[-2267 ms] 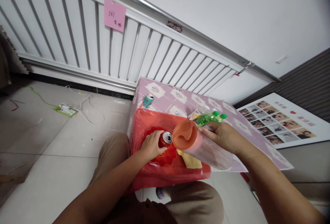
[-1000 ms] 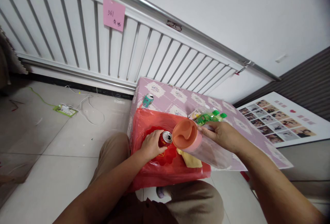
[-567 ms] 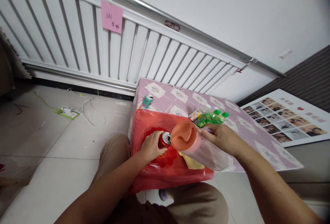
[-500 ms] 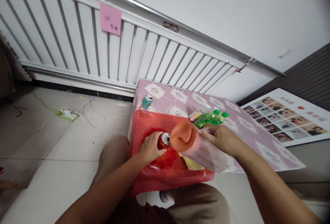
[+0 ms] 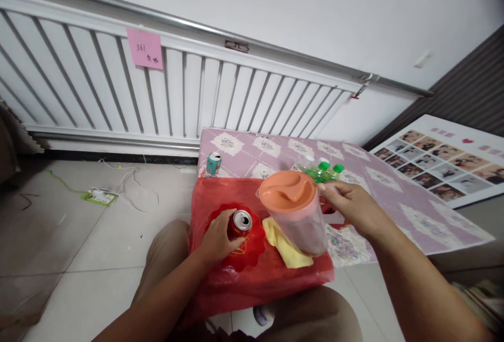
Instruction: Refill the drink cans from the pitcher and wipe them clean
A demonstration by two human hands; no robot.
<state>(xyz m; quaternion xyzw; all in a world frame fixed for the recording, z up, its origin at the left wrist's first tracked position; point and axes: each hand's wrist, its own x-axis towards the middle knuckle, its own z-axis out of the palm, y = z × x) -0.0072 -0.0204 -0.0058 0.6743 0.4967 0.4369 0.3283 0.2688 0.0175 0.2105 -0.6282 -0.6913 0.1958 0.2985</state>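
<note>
My left hand (image 5: pixel 217 239) is wrapped round a red drink can (image 5: pixel 240 221) that stands on a red scalloped plate (image 5: pixel 250 250) over a red plastic sheet (image 5: pixel 255 279). My right hand (image 5: pixel 352 205) grips the handle side of a clear pitcher with an orange lid (image 5: pixel 292 206), which is held nearly upright just above a yellow cloth (image 5: pixel 284 245). Green-capped bottles (image 5: pixel 323 171) lie behind the pitcher.
A low table with a pink patterned cover (image 5: pixel 378 195) stands against a white slatted radiator (image 5: pixel 189 95). A teal can (image 5: pixel 213 163) stands at its far left corner. A power strip with cables (image 5: pixel 98 195) lies on the tiled floor. A photo board (image 5: pixel 441 161) leans at right.
The pitcher has swung from lying tilted toward the can to nearly upright. The view has shifted, and my left hand stays on the red can.
</note>
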